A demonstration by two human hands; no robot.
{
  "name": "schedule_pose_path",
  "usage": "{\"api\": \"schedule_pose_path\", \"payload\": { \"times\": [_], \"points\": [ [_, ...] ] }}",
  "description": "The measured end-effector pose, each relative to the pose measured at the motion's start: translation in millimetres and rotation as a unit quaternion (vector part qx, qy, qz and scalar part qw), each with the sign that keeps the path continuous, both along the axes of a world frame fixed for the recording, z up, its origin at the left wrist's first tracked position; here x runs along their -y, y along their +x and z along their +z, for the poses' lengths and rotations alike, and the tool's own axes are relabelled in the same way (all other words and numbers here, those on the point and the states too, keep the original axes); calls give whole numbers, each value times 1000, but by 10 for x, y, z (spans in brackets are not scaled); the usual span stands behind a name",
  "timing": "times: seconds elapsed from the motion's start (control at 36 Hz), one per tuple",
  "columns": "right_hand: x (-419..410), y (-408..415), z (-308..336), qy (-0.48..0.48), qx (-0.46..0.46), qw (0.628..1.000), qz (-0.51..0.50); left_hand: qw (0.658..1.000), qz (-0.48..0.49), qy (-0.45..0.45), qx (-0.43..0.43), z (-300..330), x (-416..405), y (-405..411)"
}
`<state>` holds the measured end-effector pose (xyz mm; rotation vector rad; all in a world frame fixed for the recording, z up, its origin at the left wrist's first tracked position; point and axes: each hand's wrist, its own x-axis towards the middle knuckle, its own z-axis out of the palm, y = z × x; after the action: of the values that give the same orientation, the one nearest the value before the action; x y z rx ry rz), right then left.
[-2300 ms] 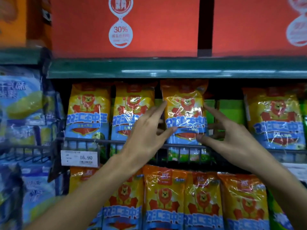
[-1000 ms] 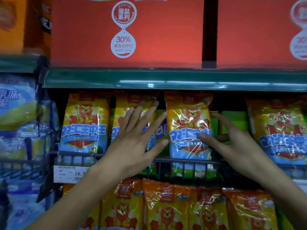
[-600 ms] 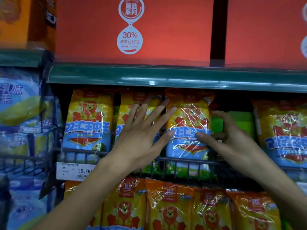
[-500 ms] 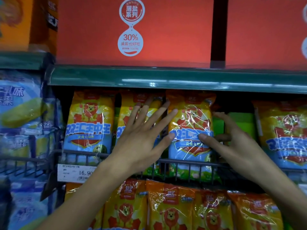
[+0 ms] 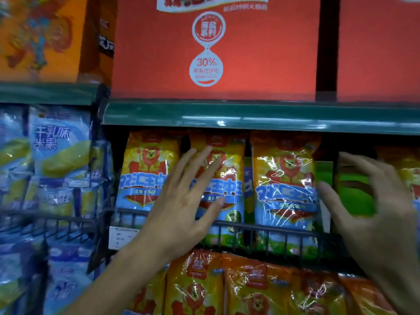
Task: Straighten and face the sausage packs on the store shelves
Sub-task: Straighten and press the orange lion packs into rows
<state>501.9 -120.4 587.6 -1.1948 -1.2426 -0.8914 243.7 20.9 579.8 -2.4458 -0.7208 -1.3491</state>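
Three yellow-and-blue sausage packs stood upright side by side on the middle shelf, behind a dark wire rail (image 5: 261, 228) that ran along the shelf's front edge. The left hand (image 5: 181, 208) lay with its fingers straight and spread across the face of the middle pack (image 5: 227, 176), the fingertips reaching toward its top and the thumb pointing to the right across the blue band; its grip was released, pressing flat and curled round nothing. The left pack (image 5: 145, 171) stood just beside that hand, partly covered by it. The right pack (image 5: 286, 183) faced forward, its wrapper shiny and wrinkled. The right hand (image 5: 372, 208) was beside that pack's right edge, thumb close to or touching the edge, fingers loosely bent in front of a green pack (image 5: 354, 196); its grip was likewise released. Below the rail a row of orange packs (image 5: 256, 289) stood on the lower shelf. Blue snack bags (image 5: 59, 153) filled the bay to the left, and red cartons (image 5: 261, 53) sat on the green shelf edge (image 5: 250, 115) above.
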Motion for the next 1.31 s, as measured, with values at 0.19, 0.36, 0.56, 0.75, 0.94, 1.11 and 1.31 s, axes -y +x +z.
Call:
{"api": "schedule_pose_path", "payload": {
  "times": [0.19, 0.36, 0.56, 0.75, 0.94, 1.11, 1.31],
  "points": [
    [-158, -842, -41, -150, 108, 982, 46, 994, -25, -92, 50, -125, -37, -298],
    [-208, -1304, 94, -317, 170, 920, -158, 988, 1, -150, -25, -89, 68, -269],
    [-448, -1247, -106, -200, 93, 970, -102, 989, -55, -132, 27, -49, 19, -245],
    [-499, -1170, -211, -146, 57, 987, -38, 991, -41, -130, -1, -59, 11, -283],
    [-587, -1110, -291, -129, 101, 985, -50, 1000, -5, 22, 1, -111, -55, -242],
    [-642, -1108, -292, -146, 125, 978, -79, 998, 6, 45, -43, -81, -148, -210],
    [-438, -996, -285, -153, 113, 982, 2, 998, -15, 59, -3, -97, -183, -163]
  ]
}}
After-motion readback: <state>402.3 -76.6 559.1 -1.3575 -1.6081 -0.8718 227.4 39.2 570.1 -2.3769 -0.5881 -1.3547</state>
